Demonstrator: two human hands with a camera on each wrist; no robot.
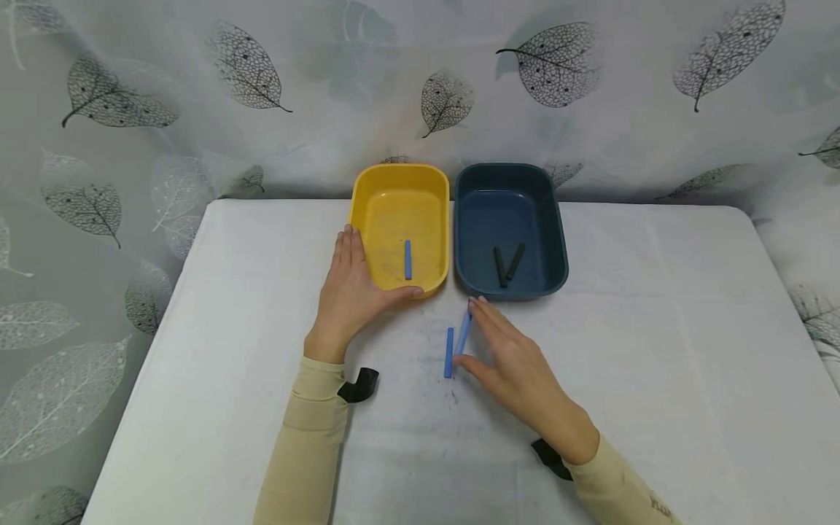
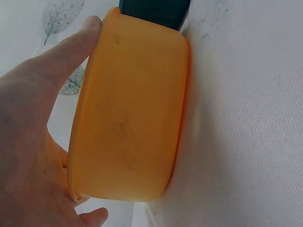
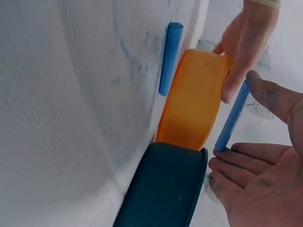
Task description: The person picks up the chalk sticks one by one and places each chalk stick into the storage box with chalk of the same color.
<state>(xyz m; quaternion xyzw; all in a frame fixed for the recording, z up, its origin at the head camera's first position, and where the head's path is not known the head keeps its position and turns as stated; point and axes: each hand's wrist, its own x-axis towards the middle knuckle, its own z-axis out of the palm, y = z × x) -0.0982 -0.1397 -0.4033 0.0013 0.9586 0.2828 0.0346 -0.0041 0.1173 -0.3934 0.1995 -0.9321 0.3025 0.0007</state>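
My right hand [image 1: 525, 372] pinches a blue chalk stick [image 3: 232, 116] lengthwise, thumb at one end and fingertips at the other. It is lifted off the table, just in front of the dark blue tub. A second blue chalk stick [image 1: 449, 353] lies beside it on the cloth. My left hand [image 1: 351, 292] rests on the yellow tub [image 1: 436, 189], straight fingers along its left rim and thumb across the front rim. Inside the yellow tub lies one blue chalk stick [image 1: 407, 259]. The dark blue tub [image 1: 472, 175] holds two black sticks [image 1: 500, 267].
Both tubs stand side by side at the back edge of a table covered with white cloth [image 1: 656, 328]. Blue smudges mark the cloth near the loose chalk. A leaf-patterned curtain [image 1: 367, 87] hangs behind and along the left. Black straps sit at both wrists.
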